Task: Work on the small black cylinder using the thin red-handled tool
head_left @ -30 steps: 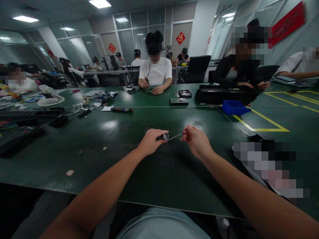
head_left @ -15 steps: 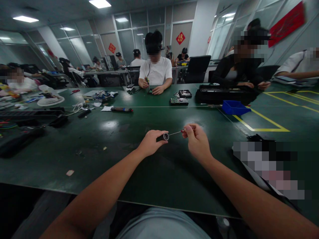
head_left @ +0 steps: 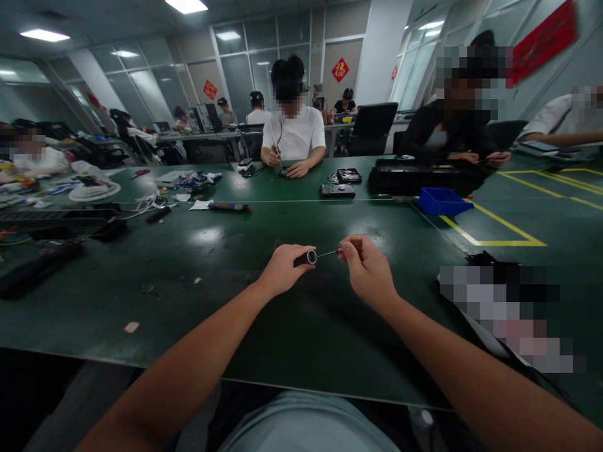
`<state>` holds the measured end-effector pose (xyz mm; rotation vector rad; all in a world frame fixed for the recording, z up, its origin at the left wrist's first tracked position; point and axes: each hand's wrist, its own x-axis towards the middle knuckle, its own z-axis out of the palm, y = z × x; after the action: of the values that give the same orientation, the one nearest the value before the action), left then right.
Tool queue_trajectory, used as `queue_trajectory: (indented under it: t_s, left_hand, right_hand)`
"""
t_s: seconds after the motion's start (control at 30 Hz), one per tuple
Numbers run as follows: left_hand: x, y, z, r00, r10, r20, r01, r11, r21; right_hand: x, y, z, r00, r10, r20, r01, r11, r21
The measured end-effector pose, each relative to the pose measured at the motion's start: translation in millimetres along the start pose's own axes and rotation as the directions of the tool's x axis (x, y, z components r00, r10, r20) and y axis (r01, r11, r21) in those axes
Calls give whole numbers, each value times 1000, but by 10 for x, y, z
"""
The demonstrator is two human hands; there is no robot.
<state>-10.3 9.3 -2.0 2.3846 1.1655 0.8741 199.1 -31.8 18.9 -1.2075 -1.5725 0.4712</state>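
Between the thumb and fingers of my left hand [head_left: 281,269] is a short black cylinder [head_left: 304,258] with a bright metal rim, its open round end facing right. It looks like a flashlight part, but the fingers hide much of it. My right hand [head_left: 370,269] is closed around the reddish handle of a screwdriver [head_left: 328,253]. The thin metal shaft points left and its tip meets the cylinder's open end; how deep it reaches I cannot tell. Both hands are above the green table [head_left: 301,339].
A dark rod-shaped tool [head_left: 230,206] lies on white paper, left of centre. Hard drives [head_left: 337,190], a blue bin [head_left: 444,201] and a long black case [head_left: 419,177] stand farther back. Clutter and a white fan [head_left: 94,191] are at left. A person [head_left: 294,135] works opposite.
My right hand has moved slightly left, nearer the cylinder, and its grip on the screwdriver has turned a little. The left hand keeps hold of the cylinder in nearly the same place.
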Motion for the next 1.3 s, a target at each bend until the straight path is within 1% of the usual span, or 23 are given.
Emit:
queue_trajectory:
  t_s: [0.1,0.2,0.37,0.47,0.73,0.83,0.9,1.0,1.07,1.2,1.3]
  left_hand:
    - [2,-5,11,1000,4,-2,-4,1000,-8]
    - [3,-11,21,1000,11,-3,-11,1000,-6]
    - [1,-22,19,1000,28,-6,-28,1000,-4]
    - [3,-38,20,1000,23,-15,-23,1000,0]
    - [7,-54,31,999,37,-11,-37,999,-5]
    - [1,-44,22,999,41,-3,-41,999,-16]
    - [-1,-36,21,999,37,1,-37,999,-21]
    - [-3,-32,26,1000,30,2,-30,999,-22]
    - [-3,-35,27,1000,30,5,-30,999,-24]
    - [-3,-40,20,1000,31,3,-31,999,-34]
    - [0,-30,14,1000,23,0,-23,999,-36]
  right_hand:
    - [5,-4,-19,1000,17,-14,-16,999,49]
    - [3,-17,-36,999,4,-50,-1,998,64]
    - [1,-4,-31,1000,-11,12,11,1000,10]
    - [0,17,-12,1000,-3,31,2,1000,18]
    - [-6,43,13,1000,-26,2,26,999,19]
    - [-1,31,7,1000,-12,9,11,999,36]
    - [0,21,3,1000,-7,-9,7,999,35]
    - [-6,11,-6,999,-33,-34,33,999,4]
    - [-10,14,-12,999,-46,-27,46,999,-3]
    - [-2,29,-11,1000,-19,-4,20,999,33]
    - [1,21,-6,1000,-8,-26,9,999,38]
